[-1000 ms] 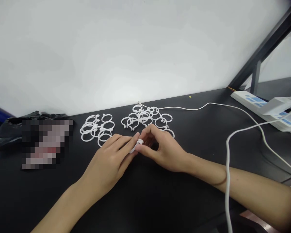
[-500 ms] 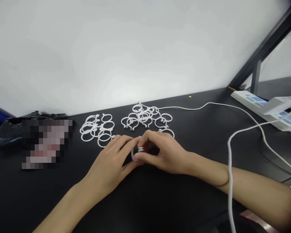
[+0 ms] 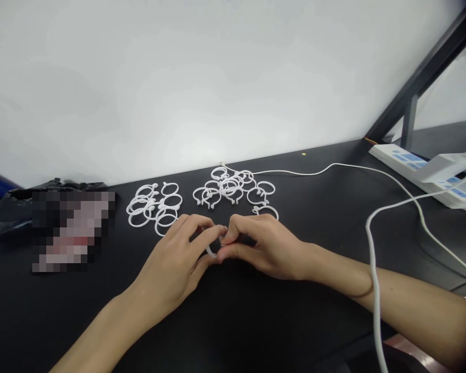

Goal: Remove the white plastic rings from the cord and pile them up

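A white plastic ring clip (image 3: 210,252) is held between both hands just above the black tabletop, mostly covered by fingers. My left hand (image 3: 174,254) curls around its left side with thumb and fingertips. On the other side, my right hand (image 3: 266,246) pinches the ring's end parts between thumb and index finger; that spot is largely hidden. Beyond my left hand lies a group of white ring clips (image 3: 140,226), overlapping one another. Farther back, a second pile of similar rings (image 3: 230,182) shows gaps with small knobbed ends.
A white cable (image 3: 373,259) loops over my right forearm. A white and blue power strip (image 3: 396,155) lies at the right near a dark metal frame (image 3: 415,88). At the left is a black plastic bag (image 3: 13,207) beside a blurred-out item (image 3: 77,228). A white wall (image 3: 233,77) stands behind.
The right thumb and index finger have closed together over the ring's ribbed end parts, which showed between them before. Both hands shifted slightly left.
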`<move>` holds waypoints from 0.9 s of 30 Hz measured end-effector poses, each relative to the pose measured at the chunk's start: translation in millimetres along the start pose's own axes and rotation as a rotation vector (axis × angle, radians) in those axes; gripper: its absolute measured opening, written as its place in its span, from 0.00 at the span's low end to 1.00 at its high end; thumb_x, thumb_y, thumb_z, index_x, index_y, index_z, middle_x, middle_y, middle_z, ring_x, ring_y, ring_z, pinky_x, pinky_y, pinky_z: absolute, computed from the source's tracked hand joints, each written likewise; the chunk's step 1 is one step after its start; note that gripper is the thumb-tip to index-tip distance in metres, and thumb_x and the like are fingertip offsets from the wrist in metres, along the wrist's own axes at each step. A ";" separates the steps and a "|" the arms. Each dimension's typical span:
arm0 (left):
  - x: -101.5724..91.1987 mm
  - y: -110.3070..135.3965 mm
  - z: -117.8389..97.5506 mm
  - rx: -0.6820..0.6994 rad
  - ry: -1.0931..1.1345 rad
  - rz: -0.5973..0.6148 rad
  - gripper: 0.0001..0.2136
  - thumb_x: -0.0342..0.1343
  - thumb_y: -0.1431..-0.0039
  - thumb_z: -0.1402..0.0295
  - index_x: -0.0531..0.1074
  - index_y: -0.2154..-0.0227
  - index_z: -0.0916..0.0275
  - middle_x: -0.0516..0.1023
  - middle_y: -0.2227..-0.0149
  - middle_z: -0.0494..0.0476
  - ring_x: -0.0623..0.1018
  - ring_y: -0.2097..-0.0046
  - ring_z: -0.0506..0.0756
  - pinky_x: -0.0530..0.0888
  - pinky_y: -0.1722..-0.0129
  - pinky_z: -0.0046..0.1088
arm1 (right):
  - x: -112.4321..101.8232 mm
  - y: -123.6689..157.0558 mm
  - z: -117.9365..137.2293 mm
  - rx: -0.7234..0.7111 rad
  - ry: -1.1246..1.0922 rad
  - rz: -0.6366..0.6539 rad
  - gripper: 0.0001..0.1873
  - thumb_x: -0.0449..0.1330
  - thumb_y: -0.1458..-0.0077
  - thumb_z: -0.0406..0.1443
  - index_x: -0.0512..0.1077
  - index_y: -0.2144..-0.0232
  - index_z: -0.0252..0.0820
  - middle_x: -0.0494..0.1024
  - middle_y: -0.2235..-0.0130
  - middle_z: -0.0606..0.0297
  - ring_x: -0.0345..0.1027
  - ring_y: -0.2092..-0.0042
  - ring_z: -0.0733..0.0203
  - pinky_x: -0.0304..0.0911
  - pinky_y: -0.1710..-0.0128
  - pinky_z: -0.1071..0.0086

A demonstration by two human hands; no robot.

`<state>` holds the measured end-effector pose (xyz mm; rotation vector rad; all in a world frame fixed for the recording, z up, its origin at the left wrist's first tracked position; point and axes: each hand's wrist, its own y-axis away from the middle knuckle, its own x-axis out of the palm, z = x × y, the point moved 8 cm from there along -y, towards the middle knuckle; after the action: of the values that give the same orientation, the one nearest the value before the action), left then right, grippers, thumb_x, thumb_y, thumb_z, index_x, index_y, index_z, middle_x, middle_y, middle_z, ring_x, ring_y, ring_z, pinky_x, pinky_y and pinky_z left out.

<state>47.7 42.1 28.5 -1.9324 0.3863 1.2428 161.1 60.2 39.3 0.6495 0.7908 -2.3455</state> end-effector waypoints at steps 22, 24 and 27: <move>-33.6 23.5 84.0 -0.617 -0.539 -0.055 0.26 0.44 0.34 0.56 0.61 0.39 0.65 0.68 0.50 0.75 0.68 0.48 0.76 0.69 0.55 0.57 | -62.4 5.3 -61.7 0.670 1.038 -0.037 0.18 0.56 0.40 0.50 0.69 0.63 0.41 0.78 0.63 0.60 0.73 0.64 0.53 0.51 0.74 0.66; -34.3 23.3 82.6 -0.616 -0.536 -0.071 0.25 0.44 0.35 0.57 0.60 0.38 0.64 0.67 0.47 0.74 0.67 0.47 0.76 0.69 0.54 0.57 | -60.6 5.7 -63.8 0.681 0.994 -0.032 0.14 0.56 0.40 0.46 0.69 0.64 0.42 0.78 0.63 0.63 0.72 0.65 0.55 0.50 0.74 0.67; -27.2 18.9 72.6 -0.552 -0.507 -0.072 0.23 0.46 0.35 0.59 0.62 0.40 0.63 0.67 0.46 0.70 0.68 0.47 0.72 0.69 0.52 0.54 | -55.3 4.8 -63.8 0.645 0.957 -0.026 0.06 0.57 0.42 0.39 0.70 0.64 0.43 0.78 0.62 0.64 0.71 0.65 0.58 0.50 0.74 0.68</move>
<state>-22.4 80.3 28.5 -1.9372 -0.3187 1.8601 220.2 119.1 25.4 2.1217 0.3506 -2.2295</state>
